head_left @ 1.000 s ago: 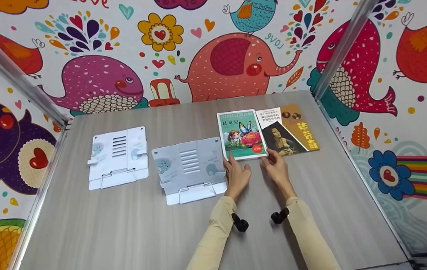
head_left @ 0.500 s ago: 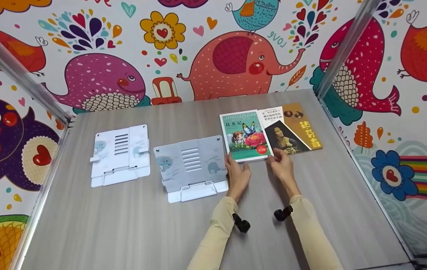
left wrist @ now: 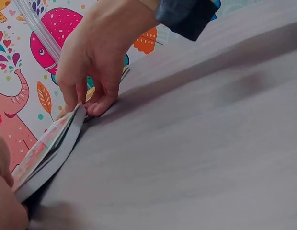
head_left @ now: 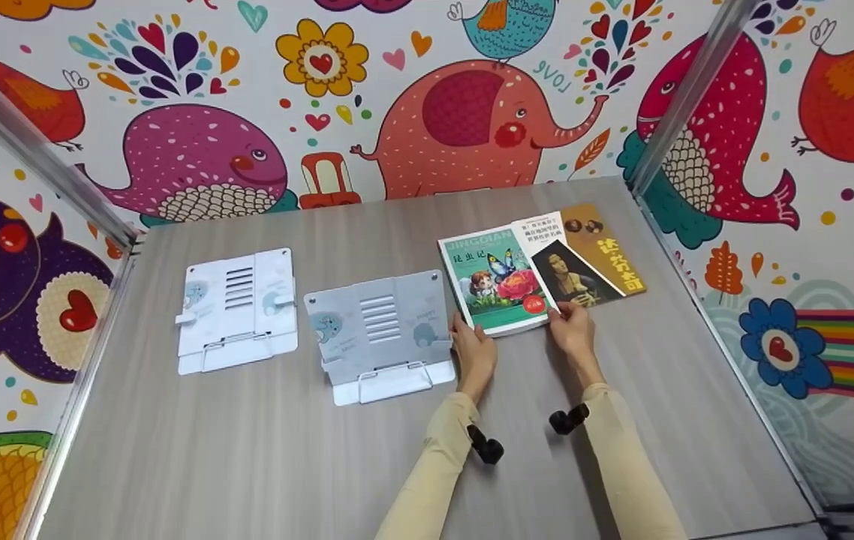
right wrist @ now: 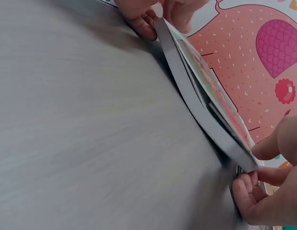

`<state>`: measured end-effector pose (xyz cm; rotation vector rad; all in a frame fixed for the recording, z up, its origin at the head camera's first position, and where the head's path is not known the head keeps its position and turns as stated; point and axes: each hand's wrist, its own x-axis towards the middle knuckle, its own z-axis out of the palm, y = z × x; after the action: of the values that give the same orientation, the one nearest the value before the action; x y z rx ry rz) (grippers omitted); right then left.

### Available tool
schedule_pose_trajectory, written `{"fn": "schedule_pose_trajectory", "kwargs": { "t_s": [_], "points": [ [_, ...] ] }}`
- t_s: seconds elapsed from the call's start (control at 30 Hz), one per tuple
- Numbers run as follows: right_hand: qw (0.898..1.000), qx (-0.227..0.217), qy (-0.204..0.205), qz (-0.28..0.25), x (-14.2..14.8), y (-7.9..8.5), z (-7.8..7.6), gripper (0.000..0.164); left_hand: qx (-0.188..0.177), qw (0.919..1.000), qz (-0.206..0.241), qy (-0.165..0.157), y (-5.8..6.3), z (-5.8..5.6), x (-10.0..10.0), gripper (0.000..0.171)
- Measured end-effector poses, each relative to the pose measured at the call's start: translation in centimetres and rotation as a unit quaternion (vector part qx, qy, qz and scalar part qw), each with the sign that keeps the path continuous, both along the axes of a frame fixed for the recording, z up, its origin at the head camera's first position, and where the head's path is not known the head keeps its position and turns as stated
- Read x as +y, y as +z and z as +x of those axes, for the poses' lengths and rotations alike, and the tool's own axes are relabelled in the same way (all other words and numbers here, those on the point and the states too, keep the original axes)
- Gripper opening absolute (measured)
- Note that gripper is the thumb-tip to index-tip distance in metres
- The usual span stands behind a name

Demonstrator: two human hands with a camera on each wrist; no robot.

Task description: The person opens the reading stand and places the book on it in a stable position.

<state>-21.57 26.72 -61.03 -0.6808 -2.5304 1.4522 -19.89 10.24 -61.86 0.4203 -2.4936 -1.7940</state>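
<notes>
A green book (head_left: 498, 285) with a white border and a picture of a butterfly and a pink flower has its cover up at the right of the table. My left hand (head_left: 476, 356) pinches its near left corner. At the near right corner, my right hand (head_left: 574, 330) pinches it between thumb and fingers. Seen from the right wrist, the book's near edge (right wrist: 187, 98) bows between the two hands, with a dark gap under it. Partly covered by the green book's right side is a gold, white and black book (head_left: 599, 259) with a portrait on it.
A grey-white folding book stand (head_left: 378, 322) stands just left of my left hand, its right edge close to the fingers. Farther left is a similar white stand (head_left: 239, 307). Patterned walls (head_left: 457, 112) enclose the table (head_left: 269, 465) at the back and sides.
The green book has shifted nearer and a little right, turning slightly as its near edge came forward. Both hands moved with it, the right one also outward. The stands stayed put.
</notes>
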Motion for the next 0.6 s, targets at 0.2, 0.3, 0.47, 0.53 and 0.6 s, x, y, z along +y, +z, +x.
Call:
{"fn": "schedule_pose_trajectory", "kwargs": {
  "t_s": [0.2,0.3,0.47,0.53,0.6],
  "points": [
    [0.999,-0.016,0.002,-0.042,0.8,0.1,0.2,0.026,0.01,0.9996,0.015,0.02,-0.1,0.3,0.2,0.045],
    [0.997,-0.019,0.009,-0.068,1.0,0.2,0.4,0.027,0.018,0.999,0.034,0.021,-0.3,0.5,0.3,0.043],
    [0.993,-0.009,0.013,-0.118,1.3,0.2,0.6,0.028,0.047,0.997,0.06,0.017,-0.5,0.9,0.4,0.042],
    [0.989,-0.007,0.013,-0.149,1.3,0.1,0.7,0.028,0.057,0.9959,0.068,0.018,-0.5,1.1,0.4,0.041],
    [0.984,-0.006,0.01,-0.176,1.3,0.1,0.8,0.027,0.065,0.9947,0.078,0.018,-0.5,1.2,0.4,0.041]
  ]
}}
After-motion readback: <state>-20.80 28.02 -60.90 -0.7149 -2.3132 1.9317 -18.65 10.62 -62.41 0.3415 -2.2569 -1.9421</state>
